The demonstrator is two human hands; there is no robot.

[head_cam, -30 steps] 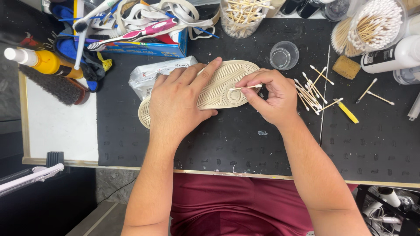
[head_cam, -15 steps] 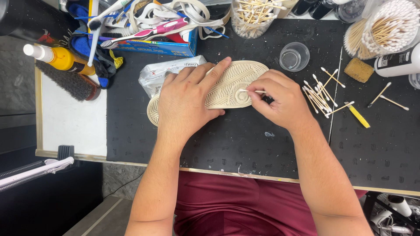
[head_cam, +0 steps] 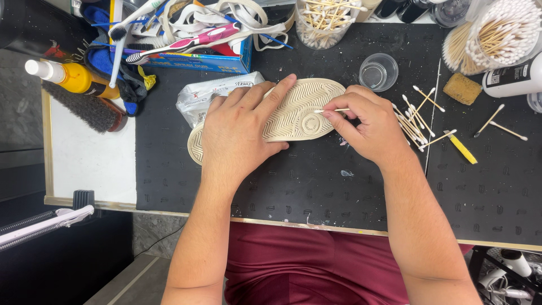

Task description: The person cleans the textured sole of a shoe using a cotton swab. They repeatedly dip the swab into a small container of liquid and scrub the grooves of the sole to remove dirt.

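A cream rubber shoe sole with a zigzag tread (head_cam: 299, 110) lies upturned at the centre of the frame on the black speckled desk (head_cam: 316, 186). The left hand (head_cam: 240, 133) presses flat across its middle, fingers (head_cam: 276, 93) spread along the tread, grasping nothing. The right hand (head_cam: 370, 127), right of the sole, pinches a thin wooden cotton swab (head_cam: 333, 110), its tip touching the tread beside a round emblem. Loose swabs (head_cam: 415, 121) lie scattered right of that hand, and a clear plastic cup (head_cam: 377, 72) stands above it.

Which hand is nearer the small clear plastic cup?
Right. The right hand sits just below the small clear plastic cup; the left hand is farther left, pressing the cream shoe sole.
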